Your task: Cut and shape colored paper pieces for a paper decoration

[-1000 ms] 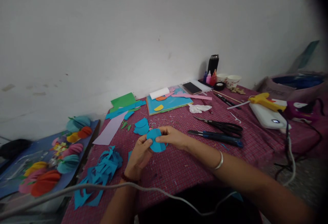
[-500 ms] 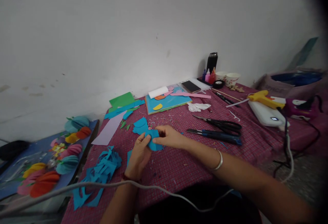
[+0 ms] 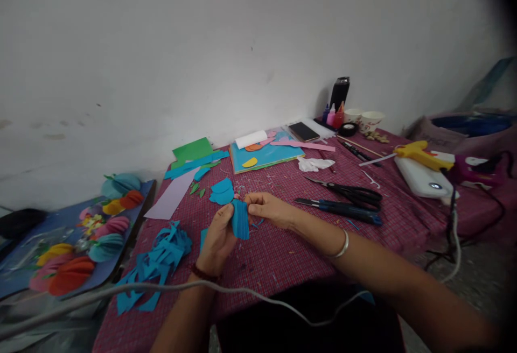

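Observation:
A stack of blue paper pieces (image 3: 240,220) is held above the table, its layered edges fanned toward me. My left hand (image 3: 220,230) is closed on its left side, thumb on top. At the upper right edge of the stack, my right hand (image 3: 266,209) pinches it between thumb and fingers. Just behind lie rounded blue paper cutouts (image 3: 222,191). To the left of my left hand is a heap of blue paper scraps (image 3: 163,253). Black scissors (image 3: 351,193) and a blue utility knife (image 3: 343,211) rest to the right.
A white cable (image 3: 258,300) crosses in front of my forearms. A yellow glue gun (image 3: 422,154) lies on a white power bank (image 3: 424,178) at right. Finished paper ornaments (image 3: 72,277) sit on a blue board at left. Coloured paper sheets (image 3: 266,155) lie by the wall.
The blue paper has turned from showing a flat face to showing its many stacked edges. My right hand has shifted to the stack's upper right edge.

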Demonstrator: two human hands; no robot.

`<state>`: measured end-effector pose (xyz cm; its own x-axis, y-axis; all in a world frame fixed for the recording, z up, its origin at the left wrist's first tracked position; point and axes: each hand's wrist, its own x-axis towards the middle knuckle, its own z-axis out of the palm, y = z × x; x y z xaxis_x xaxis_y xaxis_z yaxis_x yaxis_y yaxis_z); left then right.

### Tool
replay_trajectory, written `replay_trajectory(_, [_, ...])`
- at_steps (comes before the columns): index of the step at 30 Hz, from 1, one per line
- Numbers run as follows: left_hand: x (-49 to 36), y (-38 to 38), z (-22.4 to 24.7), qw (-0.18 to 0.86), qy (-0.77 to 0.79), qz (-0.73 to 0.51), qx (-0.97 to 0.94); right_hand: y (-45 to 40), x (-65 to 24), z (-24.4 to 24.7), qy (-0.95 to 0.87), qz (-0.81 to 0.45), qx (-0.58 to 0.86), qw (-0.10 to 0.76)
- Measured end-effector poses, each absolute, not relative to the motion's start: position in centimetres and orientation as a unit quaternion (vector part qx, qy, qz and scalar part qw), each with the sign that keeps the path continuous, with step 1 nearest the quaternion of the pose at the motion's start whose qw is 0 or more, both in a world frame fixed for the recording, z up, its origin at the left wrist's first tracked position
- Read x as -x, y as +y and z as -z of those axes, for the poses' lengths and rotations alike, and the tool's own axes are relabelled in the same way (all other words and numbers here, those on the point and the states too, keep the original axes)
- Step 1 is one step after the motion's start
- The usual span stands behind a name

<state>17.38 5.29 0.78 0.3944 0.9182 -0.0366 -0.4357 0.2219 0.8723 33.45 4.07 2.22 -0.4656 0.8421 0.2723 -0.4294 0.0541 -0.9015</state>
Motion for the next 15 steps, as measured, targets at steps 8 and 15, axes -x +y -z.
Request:
replay_trajectory(8, [-17.9, 5.2, -0.6, 0.742, 0.266, -0.477, -0.389, 4.2, -33.4, -2.1, -0.544, -0.661, 0.224, 0.465])
replay_trajectory(15, [-18.0, 5.5, 0.3, 0.768, 0.253, -0.480, -0.341, 4.3, -33.4, -1.9, -0.543, -0.664, 0.225, 0.462])
